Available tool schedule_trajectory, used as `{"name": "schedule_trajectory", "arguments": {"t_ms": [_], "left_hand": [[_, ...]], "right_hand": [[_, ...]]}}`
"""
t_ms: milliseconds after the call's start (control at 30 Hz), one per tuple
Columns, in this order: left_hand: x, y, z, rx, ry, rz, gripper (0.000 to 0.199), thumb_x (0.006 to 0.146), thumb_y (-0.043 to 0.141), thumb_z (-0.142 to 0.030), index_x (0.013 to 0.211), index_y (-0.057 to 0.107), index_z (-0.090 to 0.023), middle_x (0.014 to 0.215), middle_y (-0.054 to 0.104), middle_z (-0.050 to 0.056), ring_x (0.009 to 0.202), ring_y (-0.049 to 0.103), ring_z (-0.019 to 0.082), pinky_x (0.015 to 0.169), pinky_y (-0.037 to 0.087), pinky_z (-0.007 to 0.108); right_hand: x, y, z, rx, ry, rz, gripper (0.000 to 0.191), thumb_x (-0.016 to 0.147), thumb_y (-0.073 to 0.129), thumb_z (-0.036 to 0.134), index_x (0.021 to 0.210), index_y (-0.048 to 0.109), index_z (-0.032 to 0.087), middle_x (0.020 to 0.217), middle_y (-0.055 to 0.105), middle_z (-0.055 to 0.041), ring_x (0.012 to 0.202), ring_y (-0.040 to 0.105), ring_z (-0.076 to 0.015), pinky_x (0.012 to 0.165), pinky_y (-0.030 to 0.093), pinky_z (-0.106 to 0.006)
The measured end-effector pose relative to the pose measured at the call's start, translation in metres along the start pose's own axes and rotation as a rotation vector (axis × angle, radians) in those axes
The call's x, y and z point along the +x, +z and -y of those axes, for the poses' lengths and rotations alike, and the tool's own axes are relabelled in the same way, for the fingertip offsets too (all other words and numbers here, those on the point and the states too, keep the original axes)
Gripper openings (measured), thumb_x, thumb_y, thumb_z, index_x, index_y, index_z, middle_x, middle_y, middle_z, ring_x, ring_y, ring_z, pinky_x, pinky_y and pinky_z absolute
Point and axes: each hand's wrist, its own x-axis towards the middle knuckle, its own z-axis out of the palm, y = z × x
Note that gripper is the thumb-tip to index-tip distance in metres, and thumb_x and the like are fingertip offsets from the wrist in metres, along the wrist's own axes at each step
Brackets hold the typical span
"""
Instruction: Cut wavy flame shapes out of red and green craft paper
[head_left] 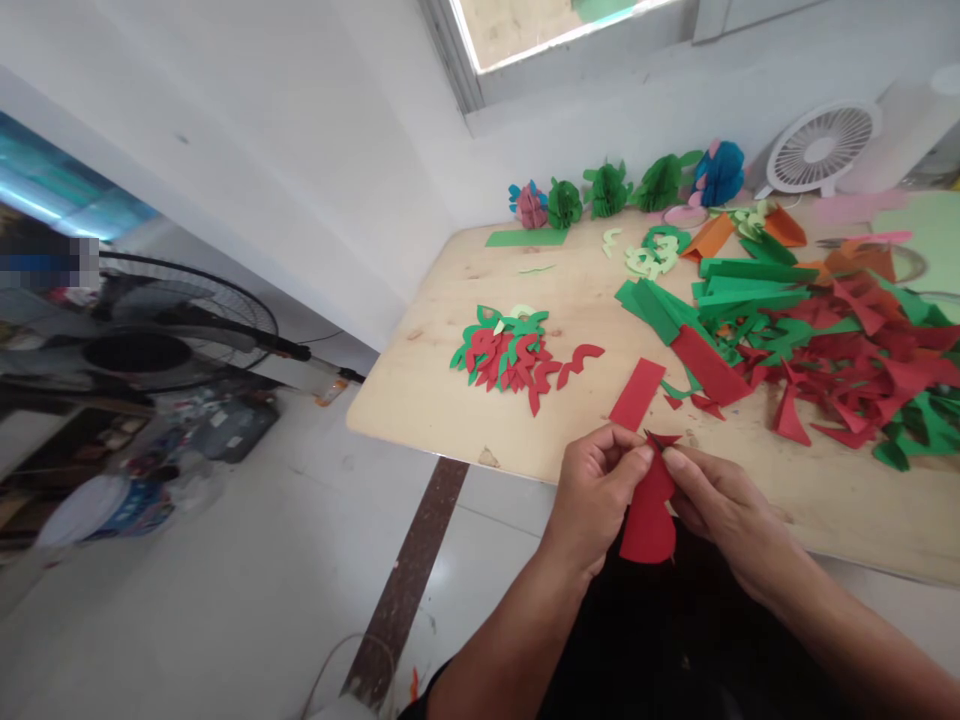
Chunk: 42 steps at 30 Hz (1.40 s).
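Observation:
My left hand (604, 480) is closed, pinching a piece of red paper (649, 525) between thumb and fingers near the table's front edge. The paper hangs down with a curved, partly cut outline. Closed at its right side is my right hand (705, 485), holding small scissors whose dark tips (654, 440) show at the paper's top; the handles are hidden by my fingers. Just beyond my left hand lies a flat red paper strip (637, 393). Further left is a pile of red and green cut paper shapes (510, 350).
A heap of red and green paper scraps (862, 350) covers the table's right side, beside folded green strips (750, 285). Several paper ornaments (609, 188) and a white fan (823, 150) stand along the wall. A large floor fan (135, 350) is at the left.

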Motion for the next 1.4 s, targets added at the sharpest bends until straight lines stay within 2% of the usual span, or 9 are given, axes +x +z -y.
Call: {"name": "schedule_trajectory", "arguments": {"t_ms": [400, 633, 733, 833, 967, 1067, 1200, 1300, 1400], "left_hand": [[0.012, 0.002, -0.005, 0.012, -0.016, -0.018, 0.014, 0.071, 0.065, -0.024, 0.065, 0.057, -0.015, 0.058, 0.052, -0.003, 0.054, 0.043, 0.007, 0.056, 0.037, 0.020], [0.021, 0.006, 0.000, -0.156, 0.046, -0.234, 0.015, 0.067, 0.070, -0.027, 0.069, 0.060, -0.015, 0.062, 0.058, -0.002, 0.058, 0.050, 0.008, 0.061, 0.042, 0.021], [0.023, 0.009, 0.003, -0.284, 0.037, -0.269, 0.020, 0.066, 0.071, -0.030, 0.070, 0.057, -0.016, 0.064, 0.060, -0.002, 0.058, 0.054, 0.009, 0.062, 0.044, 0.022], [0.023, 0.010, 0.004, -0.308, 0.048, -0.275, 0.020, 0.069, 0.069, -0.032, 0.072, 0.056, -0.017, 0.065, 0.060, -0.002, 0.058, 0.054, 0.009, 0.062, 0.043, 0.023], [0.011, -0.001, 0.012, 0.046, 0.186, -0.281, 0.019, 0.080, 0.058, -0.035, 0.089, 0.060, -0.019, 0.078, 0.063, 0.002, 0.073, 0.057, 0.014, 0.072, 0.044, 0.029], [-0.003, -0.016, 0.027, 0.719, 0.362, -0.210, 0.019, 0.078, 0.060, -0.024, 0.096, 0.061, -0.020, 0.092, 0.063, 0.006, 0.089, 0.055, 0.021, 0.082, 0.040, 0.037], [-0.006, -0.030, 0.050, 1.381, 0.504, -0.098, 0.009, 0.077, 0.055, -0.013, 0.081, 0.059, -0.020, 0.084, 0.061, 0.007, 0.081, 0.052, 0.023, 0.074, 0.038, 0.040], [0.010, -0.028, 0.057, 1.512, 0.588, -0.084, 0.013, 0.079, 0.049, -0.010, 0.075, 0.056, -0.019, 0.078, 0.059, 0.006, 0.076, 0.051, 0.022, 0.070, 0.037, 0.038], [0.036, -0.019, 0.052, 1.419, 0.609, -0.143, 0.012, 0.078, 0.050, -0.009, 0.072, 0.055, -0.019, 0.075, 0.059, 0.006, 0.074, 0.052, 0.022, 0.069, 0.039, 0.037]], "right_hand": [[0.012, -0.005, 0.004, 0.005, -0.008, -0.054, 0.044, 0.085, 0.047, 0.057, 0.061, 0.038, 0.021, 0.051, 0.025, 0.0081, 0.044, 0.019, -0.0081, 0.040, 0.013, -0.023], [0.006, -0.006, 0.001, 0.058, -0.030, -0.087, 0.035, 0.086, 0.048, 0.052, 0.072, 0.052, 0.020, 0.051, 0.033, 0.0061, 0.044, 0.029, -0.0107, 0.040, 0.024, -0.023], [0.005, -0.004, -0.003, -0.011, -0.065, -0.071, 0.023, 0.080, 0.060, 0.042, 0.075, 0.057, 0.020, 0.062, 0.050, 0.0010, 0.058, 0.046, -0.0147, 0.053, 0.038, -0.025], [0.007, -0.005, -0.002, -0.040, -0.063, -0.088, 0.017, 0.076, 0.064, 0.036, 0.071, 0.059, 0.020, 0.067, 0.055, -0.0005, 0.063, 0.049, -0.0161, 0.059, 0.041, -0.026], [0.011, -0.014, 0.003, -0.045, -0.016, -0.130, 0.019, 0.074, 0.066, 0.037, 0.074, 0.060, 0.019, 0.056, 0.042, 0.0045, 0.047, 0.034, -0.0096, 0.042, 0.027, -0.023], [0.010, -0.019, 0.007, -0.031, -0.017, -0.153, 0.019, 0.073, 0.067, 0.035, 0.074, 0.057, 0.019, 0.054, 0.033, 0.0067, 0.044, 0.024, -0.0079, 0.040, 0.017, -0.023], [0.008, -0.019, 0.006, -0.003, -0.021, -0.150, 0.020, 0.075, 0.066, 0.035, 0.073, 0.053, 0.019, 0.056, 0.028, 0.0072, 0.046, 0.020, -0.0076, 0.041, 0.014, -0.024], [0.006, -0.018, 0.004, 0.007, -0.012, -0.163, 0.022, 0.075, 0.066, 0.037, 0.074, 0.053, 0.019, 0.057, 0.027, 0.0075, 0.046, 0.020, -0.0076, 0.041, 0.014, -0.024], [0.005, -0.019, 0.005, 0.030, -0.013, -0.182, 0.025, 0.074, 0.067, 0.039, 0.074, 0.052, 0.019, 0.056, 0.027, 0.0081, 0.045, 0.021, -0.0074, 0.041, 0.015, -0.024]]}}
